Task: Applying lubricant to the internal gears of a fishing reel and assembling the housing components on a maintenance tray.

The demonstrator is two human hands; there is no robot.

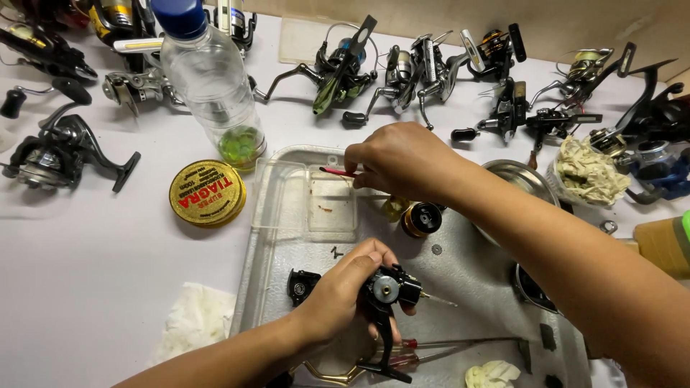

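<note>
My left hand (343, 294) grips a black fishing reel body (388, 291) over a metal tray (460, 287), its stem pointing down toward me. My right hand (399, 162) reaches across the tray's far edge and pinches a thin red-handled tool (336, 172) above a small clear plastic box (316, 200). A gold and black spool (422, 219) lies on the tray just under my right wrist. A black reel part (302, 284) rests beside my left hand.
Several fishing reels (57, 147) line the back and left of the white table. A clear bottle with a blue cap (212, 79) and a round gold tin (208, 192) stand left of the tray. Right: metal bowl (521, 179), container of rags (589, 172). Screwdrivers (460, 345) lie near me.
</note>
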